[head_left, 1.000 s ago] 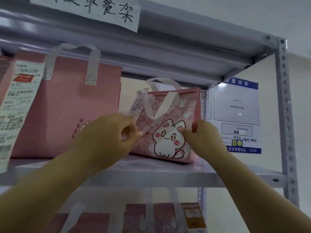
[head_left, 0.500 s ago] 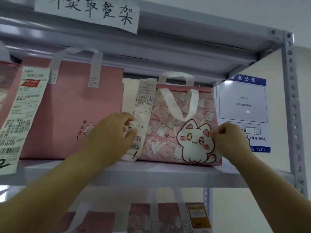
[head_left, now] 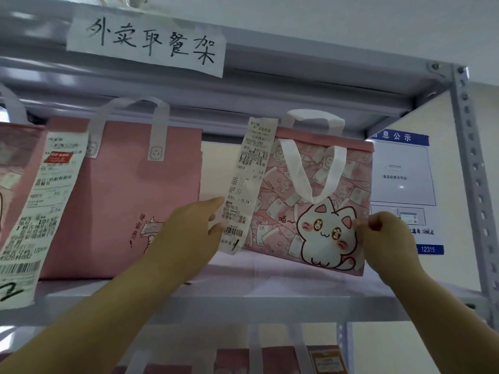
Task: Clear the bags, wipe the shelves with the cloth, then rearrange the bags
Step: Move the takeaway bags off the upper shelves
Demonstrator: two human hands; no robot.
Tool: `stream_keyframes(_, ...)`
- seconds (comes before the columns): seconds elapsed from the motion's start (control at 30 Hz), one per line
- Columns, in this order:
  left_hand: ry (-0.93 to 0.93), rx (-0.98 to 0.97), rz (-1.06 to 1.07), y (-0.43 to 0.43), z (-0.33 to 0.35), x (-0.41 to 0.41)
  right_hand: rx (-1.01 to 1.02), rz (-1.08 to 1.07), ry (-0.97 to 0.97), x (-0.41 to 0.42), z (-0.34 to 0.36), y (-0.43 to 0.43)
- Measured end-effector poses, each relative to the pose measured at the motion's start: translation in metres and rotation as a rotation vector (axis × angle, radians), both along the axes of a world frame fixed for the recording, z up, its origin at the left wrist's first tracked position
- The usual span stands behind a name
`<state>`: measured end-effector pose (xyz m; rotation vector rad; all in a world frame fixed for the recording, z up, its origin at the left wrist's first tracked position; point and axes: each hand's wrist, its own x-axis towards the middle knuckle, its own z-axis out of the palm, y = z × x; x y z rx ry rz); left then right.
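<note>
A pink cat-print bag (head_left: 310, 184) with white handles stands on the grey metal shelf (head_left: 243, 300) at the right. A long receipt (head_left: 251, 184) hangs down its left side. My left hand (head_left: 189, 233) reaches up with fingers nearly straight, and its fingertips touch the receipt's left edge. At the bag's lower right edge my right hand (head_left: 386, 238) pinches the bag with curled fingers. A plain pink bag (head_left: 121, 198) stands to the left of the cat bag. No cloth is in view.
Another pink bag (head_left: 16, 163) with a receipt (head_left: 40, 211) sits at the far left. A handwritten paper label (head_left: 145, 44) is taped to the shelf above. The perforated post (head_left: 475, 184) stands right, a wall notice (head_left: 402, 174) behind it. More bags (head_left: 270, 360) sit below.
The cat bag has slid right along the shelf and turned square to the front. My left fingers have straightened from their pinch on the receipt; my right hand moved right with the bag.
</note>
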<state>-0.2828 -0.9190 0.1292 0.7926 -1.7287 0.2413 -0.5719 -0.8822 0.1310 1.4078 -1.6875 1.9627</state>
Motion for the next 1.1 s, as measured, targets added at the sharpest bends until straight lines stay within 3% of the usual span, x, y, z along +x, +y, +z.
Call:
stream_keyframes(0.2,0.023,-0.002,-0.024,-0.001,0.001,0.000,0.021,0.001,-0.012,0.002,0.002,-0.001)
stream_keyframes(0.5,-0.035,-0.160,0.041,0.010,0.008,0.006,0.072,0.000,0.037,0.008,0.014,-0.006)
stream_keyframes(0.97,-0.073,-0.117,0.152,0.027,0.005,0.026,0.191,0.038,0.074,0.012,0.007,-0.017)
stream_keyframes(1.1,-0.090,-0.115,0.184,0.036,0.003,0.028,0.134,0.026,0.085,0.015,0.006,-0.008)
